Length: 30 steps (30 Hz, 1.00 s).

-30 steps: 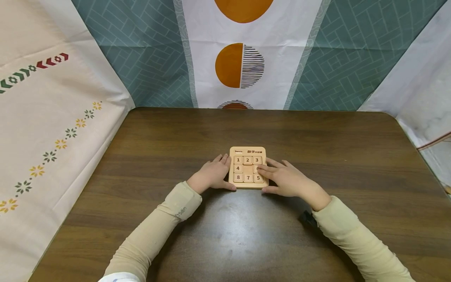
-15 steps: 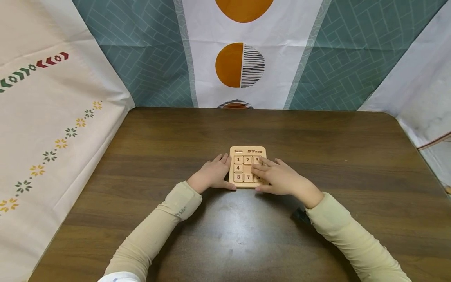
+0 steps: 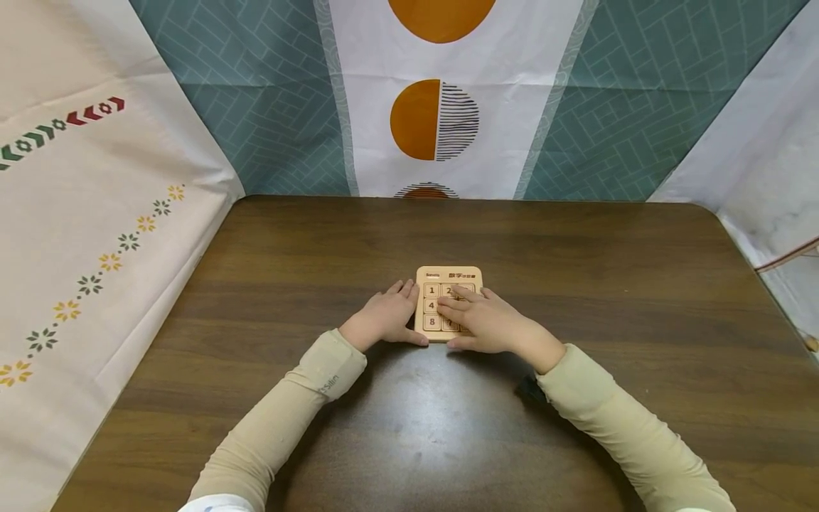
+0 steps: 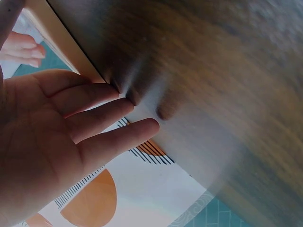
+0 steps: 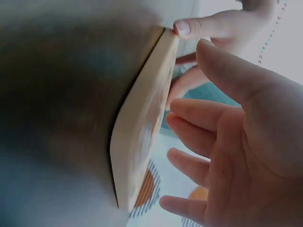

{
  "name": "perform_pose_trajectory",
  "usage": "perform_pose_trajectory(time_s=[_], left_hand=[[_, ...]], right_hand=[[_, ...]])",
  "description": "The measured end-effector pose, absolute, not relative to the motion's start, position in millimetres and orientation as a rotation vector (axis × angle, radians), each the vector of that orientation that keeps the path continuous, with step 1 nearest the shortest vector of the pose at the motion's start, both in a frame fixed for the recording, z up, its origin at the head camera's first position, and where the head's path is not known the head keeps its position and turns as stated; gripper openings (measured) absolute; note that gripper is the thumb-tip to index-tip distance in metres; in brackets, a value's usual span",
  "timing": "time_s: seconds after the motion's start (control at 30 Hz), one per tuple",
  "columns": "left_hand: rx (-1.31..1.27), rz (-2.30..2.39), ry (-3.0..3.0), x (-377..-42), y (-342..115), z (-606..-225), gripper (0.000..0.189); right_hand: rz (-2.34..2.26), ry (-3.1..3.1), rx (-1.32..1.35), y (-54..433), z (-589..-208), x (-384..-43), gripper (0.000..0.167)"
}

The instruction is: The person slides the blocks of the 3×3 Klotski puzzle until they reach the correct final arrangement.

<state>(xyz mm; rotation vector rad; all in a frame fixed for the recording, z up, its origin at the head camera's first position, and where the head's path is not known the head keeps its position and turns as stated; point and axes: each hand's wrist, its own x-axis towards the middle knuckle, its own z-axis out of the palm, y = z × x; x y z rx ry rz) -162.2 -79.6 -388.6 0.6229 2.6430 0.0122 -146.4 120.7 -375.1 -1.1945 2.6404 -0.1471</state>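
A pale wooden sliding number puzzle (image 3: 451,271) lies flat on the dark wooden table. Tiles 1, 4 and 8 show fully down its left column, and 2 and 7 partly. My left hand (image 3: 386,317) rests along the puzzle's left side, thumb at the near left corner. Its fingers stretch out straight in the left wrist view. My right hand (image 3: 494,324) lies over the puzzle's right half, fingers extended across the tiles and hiding the middle and right columns in part. The right wrist view shows the puzzle's side edge (image 5: 127,142) beside that hand's spread fingers.
The brown table (image 3: 288,249) extends all around the puzzle. Behind it hangs a green and white patterned cloth (image 3: 256,92), and a white embroidered cloth (image 3: 57,235) covers the left side. A small dark object (image 3: 530,390) sits under the right wrist.
My right hand has moved left across the puzzle, its fingertips passing from the 6 tile at the right to over the middle, near 4. My left hand has kept its place.
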Motion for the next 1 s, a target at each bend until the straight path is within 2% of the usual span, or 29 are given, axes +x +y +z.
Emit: perform_pose_trajectory(time_s=[0.27,0.67,1.0], left_hand=[[0.615,0.023,2.632,-161,-79,-388,0.105],[0.627,0.015,2.648,-162,-79,-388,0.106],[0.637,0.022,2.661,-162,-80,-389,0.105]], right_hand=[[-0.106,2.609,-1.177,111,-377,-149,0.064],[-0.135,2.658,-1.146,134,-378,-148,0.062],[-0.117,2.558,-1.284,118,-376,-142,0.064]])
